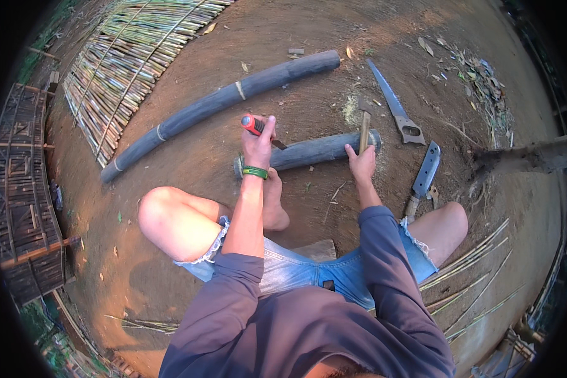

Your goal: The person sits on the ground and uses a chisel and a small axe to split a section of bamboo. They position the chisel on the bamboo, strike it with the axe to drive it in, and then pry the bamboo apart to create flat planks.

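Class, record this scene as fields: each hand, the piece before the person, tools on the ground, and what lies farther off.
Left hand: grips a red-and-black-handled tool
Right hand: grips a wooden-handled hammer
Piece: short dark pole, lying on the ground
Loose tools: handsaw and broad-bladed knife, right of the pole
Farther off: longer dark pole; rows of slender sticks, upper left

Tool handle (253, 124), eleven o'clock: red and black. Wristband (255, 171), ten: green. Pole (201, 113), eleven: slate-grey, pale rings. Cane mat (123, 75), ten: green-and-tan stripes. Shirt (296, 324), six: purplish grey, to my eye. Shorts (290, 268): faded blue.
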A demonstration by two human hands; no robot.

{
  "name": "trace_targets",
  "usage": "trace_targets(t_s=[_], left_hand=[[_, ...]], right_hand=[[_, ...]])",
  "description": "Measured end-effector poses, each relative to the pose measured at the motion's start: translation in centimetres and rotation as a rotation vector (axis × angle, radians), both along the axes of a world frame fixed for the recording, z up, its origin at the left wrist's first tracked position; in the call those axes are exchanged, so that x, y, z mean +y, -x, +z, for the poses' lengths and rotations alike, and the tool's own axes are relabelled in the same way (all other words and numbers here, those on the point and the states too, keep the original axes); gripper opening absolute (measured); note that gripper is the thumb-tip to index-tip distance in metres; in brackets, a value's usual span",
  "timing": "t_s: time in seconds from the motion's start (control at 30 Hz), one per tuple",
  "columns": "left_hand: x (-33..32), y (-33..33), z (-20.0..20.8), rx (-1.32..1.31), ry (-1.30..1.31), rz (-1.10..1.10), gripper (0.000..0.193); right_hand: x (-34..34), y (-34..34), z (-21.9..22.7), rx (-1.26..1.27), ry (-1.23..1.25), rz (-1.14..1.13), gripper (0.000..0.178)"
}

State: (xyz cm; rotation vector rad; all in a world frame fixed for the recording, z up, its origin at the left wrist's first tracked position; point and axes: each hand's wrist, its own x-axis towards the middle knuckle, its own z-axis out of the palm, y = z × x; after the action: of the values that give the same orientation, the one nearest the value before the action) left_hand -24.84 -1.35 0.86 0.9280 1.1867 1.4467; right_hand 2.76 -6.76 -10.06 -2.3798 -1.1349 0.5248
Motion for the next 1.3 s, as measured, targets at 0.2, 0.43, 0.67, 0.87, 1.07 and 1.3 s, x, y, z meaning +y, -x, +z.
trace_targets(t_s=[0.2,0.43,0.67,0.87,1.07,1.3], left_hand=[[-0.7,0.9,-1.7,0.103,0.051,0.04,0.025],[0.3,0.8,-3.3,0.181,0.109,-0.01,0.026],[0.9,1.0,-3.6,0.235,0.101,-0.065,0.023],[1.1,0.6,-3.5,0.297,0.1,-0.057,0.033],[0.6,1.3,-4.0,0.234,0.127,-0.064,0.034],[0.9,0.9,-3.7,0.251,0.144,-0.142,0.023]], right_hand=[[0.2,-0.3,-0.3,-0.004,0.013,-0.007,0.072],[0.1,-0.4,-0.4,-0.032,-0.005,0.016,0.072],[0.1,-0.5,-0.7,-0.041,-0.044,0.041,0.071],[-0.1,-0.6,-0.3,-0.037,-0.039,0.045,0.072],[-0.5,0.0,0.0,-0.008,-0.032,0.044,0.064],[1.0,-1.7,1.4,0.054,-0.15,0.165,0.052]])
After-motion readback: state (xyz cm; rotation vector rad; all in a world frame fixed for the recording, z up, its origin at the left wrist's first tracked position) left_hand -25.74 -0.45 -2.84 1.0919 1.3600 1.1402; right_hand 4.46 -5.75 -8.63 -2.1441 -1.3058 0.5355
